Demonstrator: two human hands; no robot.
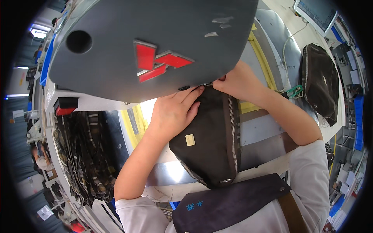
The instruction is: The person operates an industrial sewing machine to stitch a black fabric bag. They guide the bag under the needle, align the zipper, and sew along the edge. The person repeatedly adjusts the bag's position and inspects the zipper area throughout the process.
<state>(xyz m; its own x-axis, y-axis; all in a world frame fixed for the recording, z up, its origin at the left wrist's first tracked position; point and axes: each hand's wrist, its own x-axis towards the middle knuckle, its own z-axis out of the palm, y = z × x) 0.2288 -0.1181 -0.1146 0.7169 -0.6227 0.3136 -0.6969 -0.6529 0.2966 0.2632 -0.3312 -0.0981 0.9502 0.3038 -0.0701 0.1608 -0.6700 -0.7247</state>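
A dark brown fabric pouch piece (204, 128) lies on the machine bed, its metal zipper (233, 136) running down its right side. A small pale label (190, 139) is on it. My left hand (173, 114) rests on its upper left, fingers stretched out flat and thumb apart. My right hand (241, 84) is closed at its top edge, thumb and forefinger pinched on the fabric beside a small metal part (208, 84). Above both hands looms the grey sewing machine head (116, 73), which hides the pouch's far end and the needle area.
Plaid fabric pieces (83, 155) are heaped at the left. Another dark pouch (320, 81) lies at the right, beside green-handled thread snips (296, 91). A screen (316, 15) stands at the far right. Yellow tape strips (260, 54) mark the bed. A person (42, 159) is off left.
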